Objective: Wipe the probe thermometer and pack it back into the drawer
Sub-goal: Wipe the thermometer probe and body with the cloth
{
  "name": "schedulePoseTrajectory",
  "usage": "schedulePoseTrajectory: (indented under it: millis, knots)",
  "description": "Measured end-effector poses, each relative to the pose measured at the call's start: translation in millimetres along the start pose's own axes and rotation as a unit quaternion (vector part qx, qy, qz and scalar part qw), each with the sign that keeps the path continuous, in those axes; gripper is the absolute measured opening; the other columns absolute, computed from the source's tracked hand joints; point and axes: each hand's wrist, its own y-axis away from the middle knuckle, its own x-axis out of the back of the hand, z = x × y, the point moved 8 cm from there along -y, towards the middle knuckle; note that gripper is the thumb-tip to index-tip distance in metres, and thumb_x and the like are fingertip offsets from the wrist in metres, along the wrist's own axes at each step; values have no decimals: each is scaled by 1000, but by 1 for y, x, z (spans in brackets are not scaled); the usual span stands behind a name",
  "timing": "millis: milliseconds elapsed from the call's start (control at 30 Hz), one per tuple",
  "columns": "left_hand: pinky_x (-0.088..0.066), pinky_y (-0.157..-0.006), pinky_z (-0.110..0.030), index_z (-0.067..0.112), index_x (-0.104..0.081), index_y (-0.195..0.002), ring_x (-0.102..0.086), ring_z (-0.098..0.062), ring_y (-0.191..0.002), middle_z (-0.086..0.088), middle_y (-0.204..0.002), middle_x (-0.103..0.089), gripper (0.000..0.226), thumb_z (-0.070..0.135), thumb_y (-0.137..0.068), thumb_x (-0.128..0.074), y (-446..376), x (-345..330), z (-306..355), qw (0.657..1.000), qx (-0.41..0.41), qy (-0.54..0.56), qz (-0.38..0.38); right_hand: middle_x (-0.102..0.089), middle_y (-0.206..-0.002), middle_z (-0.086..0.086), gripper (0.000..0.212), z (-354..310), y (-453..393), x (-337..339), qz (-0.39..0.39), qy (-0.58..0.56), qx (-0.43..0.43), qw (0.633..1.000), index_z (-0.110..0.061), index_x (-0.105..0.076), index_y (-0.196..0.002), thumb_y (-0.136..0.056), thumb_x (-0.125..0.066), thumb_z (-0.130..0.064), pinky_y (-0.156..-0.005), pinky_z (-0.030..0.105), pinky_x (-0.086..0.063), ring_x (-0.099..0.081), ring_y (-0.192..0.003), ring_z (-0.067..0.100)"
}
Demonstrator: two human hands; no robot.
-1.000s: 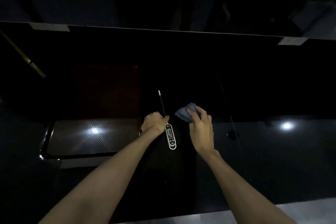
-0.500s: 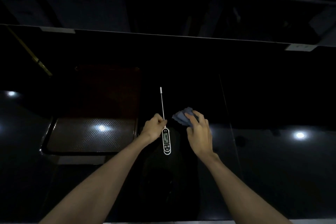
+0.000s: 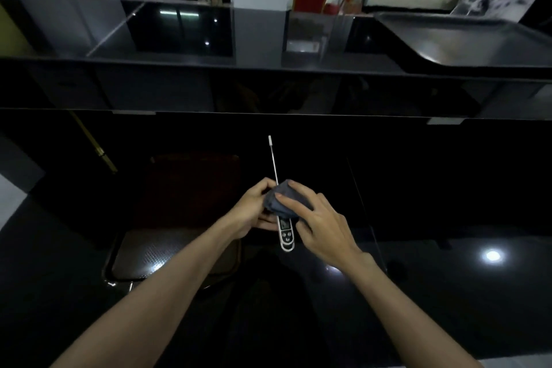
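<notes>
The probe thermometer (image 3: pixel 286 235) has a white body with a small display and a long thin metal probe pointing away from me. My left hand (image 3: pixel 253 210) grips the top of its body from the left. A folded grey-blue cloth (image 3: pixel 279 199) is pressed over the upper part of the body, where the probe starts. My right hand (image 3: pixel 319 222) holds that cloth from the right. The cloth hides the join between body and probe. No drawer can be made out in the dark.
A dark glossy counter (image 3: pixel 418 293) lies below my hands. A dark textured tray (image 3: pixel 155 251) sits to the left. A raised black shelf (image 3: pixel 268 69) runs across the back. A thin brass-coloured rod (image 3: pixel 95 146) slants at far left.
My right hand has brought the cloth leftward onto the thermometer body. The two hands were apart before and now meet. The camera has tilted up, showing more of the room behind.
</notes>
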Motion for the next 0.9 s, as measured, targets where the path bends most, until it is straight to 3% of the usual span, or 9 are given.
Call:
schedulePoseTrajectory:
  millis: [67,167,367,467,567,733,900]
  knots:
    - [-56,-55,-29,15,-50,-98,-68,-15,-68,-6,-85,-66,15,28,-102,-44,7,3,21,999,-31,6,-13,-34,-151,-3,70,-13,-2,6,-4,37,5,999,-38,-30,-144,-84,-54,-10,-56,26,-54,-50,-99,19]
    - [-57,-56,-31,15,-50,-96,-65,-17,-72,-7,-89,-63,19,32,-101,-46,17,7,44,998,-65,-4,-23,-38,-146,-2,66,-28,0,13,6,79,-14,997,-37,-27,-144,-86,-47,-13,-51,27,-53,-48,-96,19]
    - [-50,-48,-26,15,-48,-91,-58,-17,-58,-2,-78,-57,20,33,-100,-49,31,2,67,995,-94,-23,-37,-47,-135,2,62,-49,32,19,60,88,-66,992,-31,-43,-140,-83,-55,-10,-46,17,-45,-49,-88,17]
    - [-55,-58,-35,17,-49,-92,-62,-29,-68,-9,-85,-61,18,33,-99,-50,34,5,74,995,-86,-12,-43,-42,-134,-1,63,-53,56,10,46,92,-61,993,-33,-44,-138,-80,-52,-9,-44,13,-39,-50,-87,16]
    - [-59,-67,-42,17,-48,-94,-65,-36,-78,-14,-93,-63,16,32,-99,-50,37,6,80,995,-79,0,-53,-41,-134,-3,62,-54,65,18,45,95,-35,994,-38,-41,-139,-81,-40,-15,-46,17,-45,-52,-90,17]
    - [-58,-62,-38,16,-49,-95,-64,-20,-70,-3,-83,-61,17,33,-99,-51,44,-2,93,993,-100,-22,-63,-39,-142,4,62,-61,29,58,118,63,-89,987,-38,-35,-143,-85,-35,-17,-58,25,-55,-47,-112,20]
    - [-57,-56,-33,16,-50,-93,-62,-16,-65,-4,-82,-59,17,31,-99,-51,47,4,100,993,-106,-3,-42,-42,-140,12,66,-71,22,40,92,70,-84,990,-35,-35,-143,-86,-55,-10,-54,25,-56,-52,-107,23]
